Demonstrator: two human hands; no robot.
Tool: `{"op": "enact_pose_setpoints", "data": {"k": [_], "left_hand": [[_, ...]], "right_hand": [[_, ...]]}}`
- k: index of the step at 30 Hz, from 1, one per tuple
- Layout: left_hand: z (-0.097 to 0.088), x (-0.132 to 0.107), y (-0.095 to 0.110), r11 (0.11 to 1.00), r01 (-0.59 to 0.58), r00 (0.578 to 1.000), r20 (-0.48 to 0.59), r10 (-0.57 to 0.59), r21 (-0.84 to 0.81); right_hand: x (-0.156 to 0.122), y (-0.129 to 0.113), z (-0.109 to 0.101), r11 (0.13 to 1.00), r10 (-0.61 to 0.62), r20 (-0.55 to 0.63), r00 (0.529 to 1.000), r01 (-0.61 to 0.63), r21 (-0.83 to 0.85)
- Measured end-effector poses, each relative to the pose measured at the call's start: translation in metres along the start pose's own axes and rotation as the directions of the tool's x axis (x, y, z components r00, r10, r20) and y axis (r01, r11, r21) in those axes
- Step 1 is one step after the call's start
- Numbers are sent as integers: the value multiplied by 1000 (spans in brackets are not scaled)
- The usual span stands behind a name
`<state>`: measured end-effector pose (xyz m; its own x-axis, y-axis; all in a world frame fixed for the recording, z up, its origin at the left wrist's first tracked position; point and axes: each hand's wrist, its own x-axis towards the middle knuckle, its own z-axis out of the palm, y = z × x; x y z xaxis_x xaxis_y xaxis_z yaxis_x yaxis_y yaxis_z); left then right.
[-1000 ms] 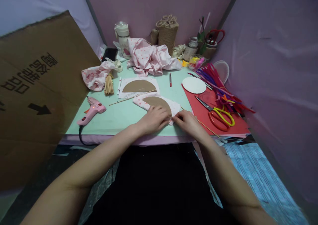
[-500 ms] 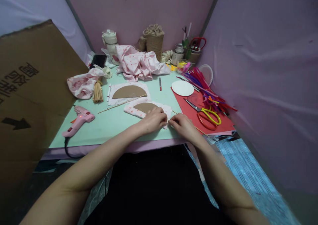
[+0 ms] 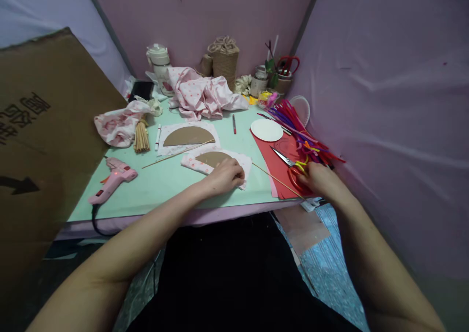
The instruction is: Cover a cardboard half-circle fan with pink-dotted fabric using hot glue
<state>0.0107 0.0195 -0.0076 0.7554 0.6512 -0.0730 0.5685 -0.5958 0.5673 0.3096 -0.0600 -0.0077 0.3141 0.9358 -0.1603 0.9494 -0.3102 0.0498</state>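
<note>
My left hand [image 3: 226,175] lies closed on a brown cardboard half-disc [image 3: 214,158] wrapped in pink-spotted white fabric [image 3: 194,164] near the table's front edge. My right hand [image 3: 318,179] rests on the handles of red-and-yellow scissors [image 3: 291,166], which lie on a red paper sheet [image 3: 278,163]; its fingers curl over them. A thin wooden stick [image 3: 273,177] lies between the two hands. A second cardboard half-disc [image 3: 188,136] on fabric sits just behind.
A pink glue gun [image 3: 112,175] lies at the front left. A large cardboard sheet [image 3: 40,126] stands on the left. Bunched fabric [image 3: 205,95], a twine spool [image 3: 224,60], jars, pipe cleaners [image 3: 304,131], a white disc [image 3: 266,129], wooden sticks [image 3: 141,135] and pens fill the back.
My right hand has left the fabric-wrapped half-disc and moved right onto the scissors. My left hand stays on the half-disc. The view has shifted slightly.
</note>
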Motion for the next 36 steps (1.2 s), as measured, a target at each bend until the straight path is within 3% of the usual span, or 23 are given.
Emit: {"op": "enact_pose_setpoints", "data": {"k": [2,4,5,7,9,10,13,17,20,25,30,33,36], "left_hand": [[0,1,-2,1000,-13,1000,6,13,-7],[0,2,-5,1000,-26,1000,10,26,-12],[0,2,-6,999,-31,999,10,32,-17],[1,3,-9,998,-47,999,10,47,-32],[0,2,-12,995,-86,996,14,87,-58],[-1,2,-14,991,-114,993,15,115,-73],[-11,-3,-21,972,-223,974,18,225,-80],[-29,-8,-30,953,-297,953,81,291,63],[-34,-8,-33,955,-245,968,104,230,168],[-22,-12,-23,940,-185,982,18,188,288],[-1,-28,1,922,-21,988,-135,79,386],[10,-38,12,914,116,969,-248,-18,388],[19,-43,16,900,170,955,-292,-50,401]], "right_hand": [[-18,0,-1,995,33,-13,999,-32,96],[-46,-3,3,940,41,-9,999,-36,338],[-62,-6,6,863,38,1,999,-33,505],[-93,-18,17,619,6,50,999,-43,784],[-119,-33,30,428,-69,131,989,-89,900],[-128,-41,36,375,-75,143,987,-105,921],[-140,-56,50,371,-36,146,989,-123,920],[-136,-59,46,428,11,60,998,-59,902],[-133,-61,39,433,9,35,999,-36,901],[-140,-65,49,391,-34,78,996,-59,918],[-147,-61,61,407,-57,116,992,-83,910],[-150,-63,57,415,-95,149,984,-97,905],[-153,-71,49,355,-163,203,966,-134,925]]}}
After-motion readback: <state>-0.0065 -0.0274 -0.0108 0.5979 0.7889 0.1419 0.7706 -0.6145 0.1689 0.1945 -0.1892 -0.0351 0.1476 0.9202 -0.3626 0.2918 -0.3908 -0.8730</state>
